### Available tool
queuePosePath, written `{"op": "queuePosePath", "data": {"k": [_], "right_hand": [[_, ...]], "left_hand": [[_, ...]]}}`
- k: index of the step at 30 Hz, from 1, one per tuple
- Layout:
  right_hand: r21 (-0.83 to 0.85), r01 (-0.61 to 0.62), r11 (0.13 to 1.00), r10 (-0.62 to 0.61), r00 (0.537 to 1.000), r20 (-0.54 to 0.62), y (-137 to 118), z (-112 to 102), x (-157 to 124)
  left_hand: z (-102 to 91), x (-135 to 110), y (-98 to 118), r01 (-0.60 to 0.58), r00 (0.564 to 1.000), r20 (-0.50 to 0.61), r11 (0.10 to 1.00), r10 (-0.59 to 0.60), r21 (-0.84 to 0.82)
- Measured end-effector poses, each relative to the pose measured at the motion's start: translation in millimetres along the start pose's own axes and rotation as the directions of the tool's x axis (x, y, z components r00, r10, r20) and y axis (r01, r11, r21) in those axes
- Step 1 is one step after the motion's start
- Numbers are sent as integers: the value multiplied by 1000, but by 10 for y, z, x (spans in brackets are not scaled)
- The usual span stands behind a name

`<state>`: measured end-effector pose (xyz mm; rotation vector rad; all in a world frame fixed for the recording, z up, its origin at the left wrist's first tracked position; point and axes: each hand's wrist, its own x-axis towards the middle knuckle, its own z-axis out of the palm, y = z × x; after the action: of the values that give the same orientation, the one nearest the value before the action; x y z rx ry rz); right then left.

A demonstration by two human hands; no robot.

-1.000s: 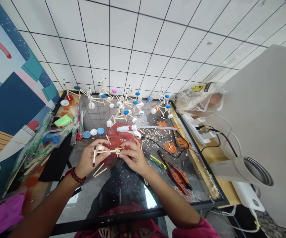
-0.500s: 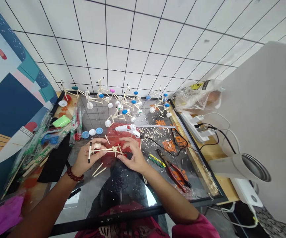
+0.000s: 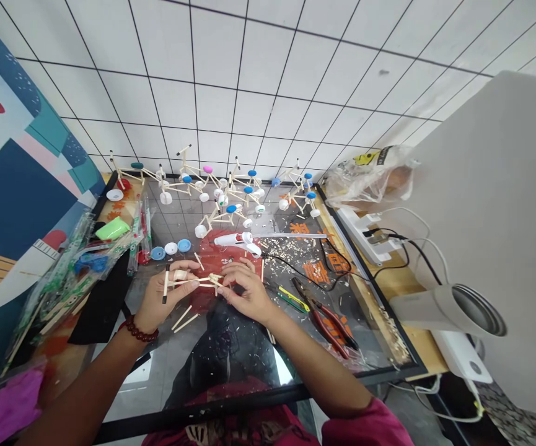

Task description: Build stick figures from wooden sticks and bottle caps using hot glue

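Note:
My left hand (image 3: 164, 292) is closed on a frame of thin wooden sticks (image 3: 205, 280), whose crossbar with black ends stands upright at the left. At the frame's other end, my right hand (image 3: 244, 291) pinches the small sticks with thumb and fingers. Two loose sticks (image 3: 186, 323) lie on the glass tabletop below my left hand, and a short stick (image 3: 199, 261) rests just above it. Beyond my hands, on a red mat (image 3: 193, 305), is a white glue gun (image 3: 233, 239). Blue and white bottle caps (image 3: 171, 248) sit in a row left of it.
Several small stick bicycles (image 3: 231, 209) with cap wheels stand along the tiled wall. Pliers (image 3: 326, 319) and a yellow cutter (image 3: 294, 298) lie at right, near wood scraps (image 3: 290, 253). Bagged sticks (image 3: 63, 291) cover the left side; a power strip (image 3: 370, 238) is at right.
My right hand has moved slightly left and its fingers have closed onto the right end of the stick frame. My left hand keeps its hold.

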<state>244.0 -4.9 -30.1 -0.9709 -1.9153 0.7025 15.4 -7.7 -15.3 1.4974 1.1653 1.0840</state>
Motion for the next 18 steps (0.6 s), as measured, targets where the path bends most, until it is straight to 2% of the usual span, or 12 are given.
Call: {"op": "queuePosePath", "data": {"k": [10, 15, 18], "right_hand": [[59, 2, 998, -1, 1000, -7, 42, 24, 1], [51, -77, 996, 77, 997, -1, 44, 36, -10], [28, -84, 996, 84, 996, 0, 23, -7, -12]], "left_hand": [[17, -8, -45, 63, 997, -34, 994, -67, -90], [-4, 6, -62, 47, 999, -12, 997, -48, -60], [-13, 9, -63, 18, 1000, -3, 999, -18, -28]]}}
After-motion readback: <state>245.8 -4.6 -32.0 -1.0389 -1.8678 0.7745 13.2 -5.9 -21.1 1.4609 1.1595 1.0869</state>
